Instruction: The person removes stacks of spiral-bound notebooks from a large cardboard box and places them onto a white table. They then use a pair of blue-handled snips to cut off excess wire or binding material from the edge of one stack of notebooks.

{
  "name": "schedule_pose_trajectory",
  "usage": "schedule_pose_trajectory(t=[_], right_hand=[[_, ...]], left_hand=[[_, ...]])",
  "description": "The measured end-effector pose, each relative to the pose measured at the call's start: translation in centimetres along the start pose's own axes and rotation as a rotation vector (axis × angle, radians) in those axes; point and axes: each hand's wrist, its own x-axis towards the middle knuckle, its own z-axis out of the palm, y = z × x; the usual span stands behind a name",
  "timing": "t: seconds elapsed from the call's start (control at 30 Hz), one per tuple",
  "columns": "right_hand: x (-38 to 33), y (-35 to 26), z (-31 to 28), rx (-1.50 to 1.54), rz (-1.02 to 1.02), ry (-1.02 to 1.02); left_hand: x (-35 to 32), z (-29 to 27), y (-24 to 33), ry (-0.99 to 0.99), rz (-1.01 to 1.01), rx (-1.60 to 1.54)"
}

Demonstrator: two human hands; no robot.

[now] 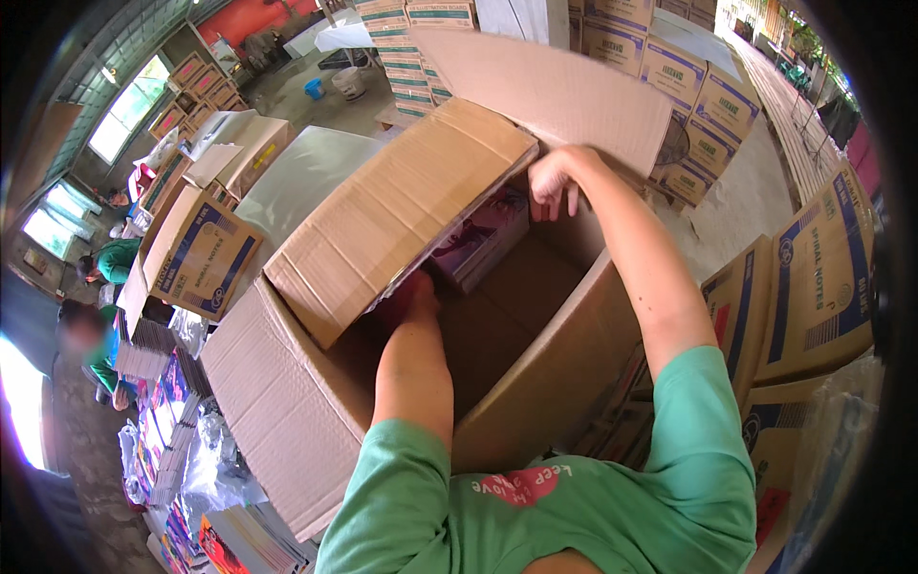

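Left hand (418, 292): reaches down into the large open cardboard carton (287, 402), beneath its folded-in left flap (397, 215). Fingers are hidden under the flap, so how far the grip is closed, and on what, cannot be told; it lies against the low end of the notebook stack.

Right hand (555, 180): at the far rim of the carton, fingers curled down over the top of the stack, thumb side toward the raised rear flap (564, 91). Grip is loosely closed around the upper edge of the stack.

Notebook stack (483, 239): purple-pink printed covers, inside the carton at its far left corner, leaning under the left flap. The rest of the carton interior shows bare brown cardboard.

Left of the carton: another printed box (201, 253) with open flaps, loose stacks of colourful notebooks (163, 421) and clear plastic wrap (215, 459) on the floor, and people seated among them. Right of the carton: closed blue-printed cartons (822, 277). Behind the carton: taller piles of like cartons (698, 96).
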Motion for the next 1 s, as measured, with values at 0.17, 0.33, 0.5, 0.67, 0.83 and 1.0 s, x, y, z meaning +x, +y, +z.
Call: schedule_pose_trajectory(t=[0.17, 0.33, 0.5, 0.67, 0.83, 1.0], right_hand=[[7.9, 2.2, -1.0, 0.167, 0.354, 0.015], [16.5, 0.2, 3.5, 0.66, 0.323, 0.398], [19.5, 1.3, 8.8, 1.05, 0.204, 0.484], [19.6, 2.6, 11.2, 1.21, 0.148, 0.514], [19.0, 2.6, 11.3, 1.261, 0.133, 0.559], [18.1, 1.9, 10.8, 1.329, 0.112, 0.639]], left_hand=[[1.0, 2.0, 2.6, -0.13, -0.066, -0.443], [1.3, 1.3, 2.8, -0.174, -0.102, -0.63], [1.5, 1.4, 1.6, -0.183, -0.13, -0.78], [1.5, 1.3, 1.0, -0.178, -0.15, -0.876], [1.2, 1.0, 1.1, -0.176, -0.166, -0.923], [1.2, 0.2, 1.3, -0.178, -0.166, -0.957]])
